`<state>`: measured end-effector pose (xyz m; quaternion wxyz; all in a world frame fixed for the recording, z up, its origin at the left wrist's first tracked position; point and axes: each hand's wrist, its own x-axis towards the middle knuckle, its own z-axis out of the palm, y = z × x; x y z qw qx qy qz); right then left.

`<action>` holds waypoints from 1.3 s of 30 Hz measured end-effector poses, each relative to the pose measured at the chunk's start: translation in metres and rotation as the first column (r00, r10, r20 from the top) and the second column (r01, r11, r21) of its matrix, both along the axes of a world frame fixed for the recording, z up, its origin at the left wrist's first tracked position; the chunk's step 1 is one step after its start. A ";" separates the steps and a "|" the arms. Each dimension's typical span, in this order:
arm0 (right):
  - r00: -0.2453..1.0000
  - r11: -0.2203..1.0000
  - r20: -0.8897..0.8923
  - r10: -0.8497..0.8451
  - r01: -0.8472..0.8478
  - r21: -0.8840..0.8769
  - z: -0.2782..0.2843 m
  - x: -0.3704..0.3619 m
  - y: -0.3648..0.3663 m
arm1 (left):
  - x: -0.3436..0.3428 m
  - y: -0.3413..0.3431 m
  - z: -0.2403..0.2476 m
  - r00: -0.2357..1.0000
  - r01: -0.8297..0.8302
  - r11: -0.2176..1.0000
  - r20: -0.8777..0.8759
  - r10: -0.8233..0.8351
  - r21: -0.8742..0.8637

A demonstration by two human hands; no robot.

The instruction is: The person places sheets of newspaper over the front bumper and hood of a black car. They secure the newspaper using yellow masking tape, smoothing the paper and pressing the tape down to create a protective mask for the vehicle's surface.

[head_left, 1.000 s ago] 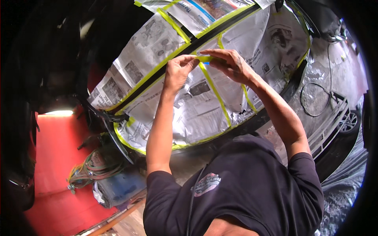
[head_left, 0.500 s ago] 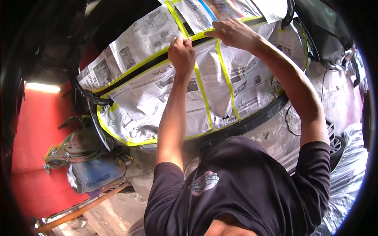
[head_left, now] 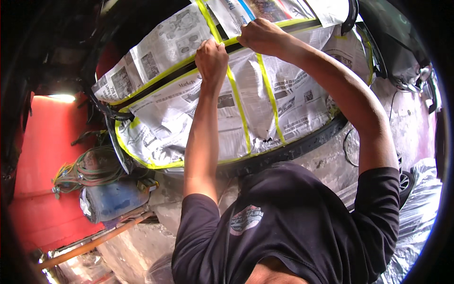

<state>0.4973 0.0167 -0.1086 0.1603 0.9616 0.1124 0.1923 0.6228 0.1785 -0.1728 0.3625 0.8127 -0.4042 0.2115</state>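
Sheets of newspaper (head_left: 165,118) cover a curved, dark-edged car body part, bordered and joined by yellow masking tape (head_left: 269,90). More newspaper (head_left: 172,40) lies on the far side of a dark slanting gap. My left hand (head_left: 211,60) is closed, fingertips at the tape strip along that gap, near where an upright strip meets it. Just to its right, my right hand (head_left: 262,37) is also closed, its fingers pinching the same strip. A short stretch of yellow tape shows between the two hands. The fingertips themselves are partly hidden.
A dark trim edge (head_left: 293,150) curves along the near side of the papered part. On the left are a red panel (head_left: 42,180), a blue cylindrical container (head_left: 113,201) and coiled hoses (head_left: 90,165). Clear plastic sheeting (head_left: 421,213) hangs at the right beside a wheel (head_left: 405,182).
My right hand has slid left along the tape strip, closer to my left hand. The left hand has stayed nearly in place on the paper's edge, and the whole view has shifted slightly.
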 end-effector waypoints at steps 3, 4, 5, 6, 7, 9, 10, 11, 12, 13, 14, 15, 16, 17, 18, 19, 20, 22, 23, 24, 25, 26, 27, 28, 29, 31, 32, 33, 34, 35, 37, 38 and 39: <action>0.999 1.000 -0.036 -0.010 0.009 -0.030 0.000 0.001 -0.001 | 0.002 -0.002 0.003 1.000 -0.020 0.999 -0.012 0.021 0.050; 0.999 1.000 -0.036 -0.010 0.009 -0.028 -0.001 0.001 -0.002 | 0.001 -0.002 0.007 0.999 -0.029 0.997 -0.021 0.030 0.073; 1.000 1.000 -0.022 0.002 -0.003 -0.025 -0.002 0.001 -0.003 | 0.000 -0.003 0.010 0.997 -0.030 0.995 -0.070 0.037 0.098; 1.000 1.000 -0.007 0.014 -0.014 -0.023 -0.003 0.000 -0.005 | 0.000 -0.003 0.015 0.992 -0.030 0.992 -0.118 0.044 0.123; 1.000 0.999 0.009 0.026 -0.026 -0.021 -0.002 -0.001 -0.005 | 0.000 -0.003 0.020 0.985 -0.029 0.989 -0.164 0.053 0.147; 1.000 1.000 -0.027 0.011 -0.011 0.002 0.000 -0.001 -0.005 | 0.005 -0.002 0.024 0.979 -0.030 0.978 -0.191 0.070 0.205; 0.999 1.000 -0.045 -0.001 0.001 0.014 0.001 -0.001 -0.005 | 0.005 -0.003 0.030 0.976 -0.026 0.972 -0.204 0.075 0.235; 0.997 1.000 -0.069 -0.028 0.029 0.008 0.001 -0.001 -0.005 | 0.003 -0.004 0.034 0.973 -0.066 0.962 -0.196 0.121 0.267; 0.994 0.998 -0.093 -0.056 0.056 0.002 0.002 0.001 -0.004 | 0.001 -0.004 0.038 0.968 -0.105 0.949 -0.187 0.166 0.298; 0.990 0.997 -0.116 -0.077 0.077 -0.001 0.001 0.004 -0.002 | 0.000 -0.001 0.043 0.961 -0.150 0.931 -0.173 0.217 0.331; 0.991 0.996 -0.098 -0.087 0.085 -0.021 0.001 0.002 -0.002 | 0.009 0.004 0.040 0.959 -0.116 0.942 -0.210 0.189 0.315; 0.992 0.997 -0.099 -0.079 0.078 -0.018 0.001 0.003 -0.002 | 0.014 0.008 0.035 0.950 -0.136 0.931 -0.222 0.219 0.339; 0.993 0.998 -0.100 -0.067 0.066 -0.013 -0.001 0.005 -0.002 | 0.013 0.014 0.035 0.953 -0.125 0.947 -0.228 0.197 0.296; 0.994 0.999 -0.100 -0.053 0.052 -0.008 -0.003 0.006 -0.003 | 0.012 0.017 0.034 0.956 -0.115 0.961 -0.233 0.176 0.253; 0.994 0.996 -0.078 -0.080 0.078 -0.031 -0.006 0.004 -0.004 | 0.011 0.015 0.032 0.961 -0.114 0.971 -0.225 0.162 0.212; 0.992 0.996 -0.088 -0.085 0.085 -0.012 -0.006 0.005 -0.004 | 0.009 0.012 0.031 0.963 -0.123 0.978 -0.218 0.158 0.167; 0.991 0.996 -0.099 -0.090 0.091 0.008 -0.005 0.005 -0.005 | 0.006 0.009 0.030 0.965 -0.131 0.984 -0.210 0.154 0.122; 0.983 0.992 -0.135 -0.124 0.123 -0.017 -0.005 0.005 -0.006 | -0.004 -0.004 0.034 0.974 -0.023 0.997 -0.221 0.039 0.075; 0.984 0.993 -0.132 -0.118 0.118 -0.007 -0.005 0.004 -0.006 | -0.009 -0.012 0.038 0.972 -0.017 0.995 -0.233 0.040 0.100; 0.985 0.993 -0.128 -0.113 0.114 0.002 -0.005 0.002 -0.007 | -0.006 -0.020 0.033 0.974 -0.013 0.996 -0.225 0.033 0.093; 0.986 0.993 -0.124 -0.115 0.117 0.012 -0.002 -0.001 -0.007 | -0.006 -0.027 0.032 0.976 -0.001 0.996 -0.215 0.020 0.086; 0.983 0.992 -0.138 -0.125 0.126 -0.004 0.000 -0.001 -0.005 | -0.005 -0.030 0.032 0.968 0.008 0.996 -0.251 0.014 0.088; 0.987 0.994 -0.122 -0.108 0.109 0.000 0.002 0.001 -0.003 | -0.002 -0.030 0.033 0.965 0.008 0.995 -0.263 0.018 0.096; 0.989 0.996 -0.111 -0.093 0.094 0.007 0.001 0.003 -0.001 | 0.000 -0.029 0.033 0.960 0.011 0.994 -0.280 0.019 0.107; 0.992 0.997 -0.100 -0.079 0.080 0.014 0.000 0.002 0.000 | 0.001 -0.029 0.033 0.955 0.015 0.993 -0.297 0.021 0.117; 0.983 0.983 -0.069 -0.168 0.172 0.066 0.003 -0.002 0.000 | 0.008 -0.036 0.024 0.972 0.027 0.997 -0.236 -0.007 0.078; 0.976 0.972 -0.053 -0.210 0.214 0.092 0.008 -0.004 0.000 | 0.011 -0.038 0.023 0.978 0.050 0.996 -0.206 -0.033 0.076; 0.967 0.959 -0.038 -0.253 0.256 0.119 0.013 -0.005 -0.002 | 0.013 -0.039 0.021 0.983 0.074 0.994 -0.175 -0.060 0.075; 0.918 0.916 -0.218 -0.330 0.367 0.160 0.032 -0.009 -0.009 | 0.009 -0.036 0.022 0.992 0.049 0.994 -0.121 -0.037 0.095; 0.885 0.889 -0.301 -0.356 0.420 0.184 0.051 -0.022 -0.012 | 0.013 -0.037 0.020 0.994 0.076 0.994 -0.080 -0.070 0.083; 0.998 0.796 -0.069 0.011 0.033 0.604 0.037 -0.042 -0.058 | 0.022 -0.042 0.011 0.989 0.151 0.986 0.001 -0.151 0.066; 1.000 0.744 -0.026 0.006 0.013 0.668 0.037 -0.054 -0.055 | 0.020 -0.036 0.016 0.974 0.220 0.975 -0.062 -0.219 0.016; 1.000 0.686 0.016 -0.003 -0.009 0.727 0.035 -0.070 -0.047 | 0.019 -0.023 0.019 0.956 0.269 0.962 -0.137 -0.260 0.050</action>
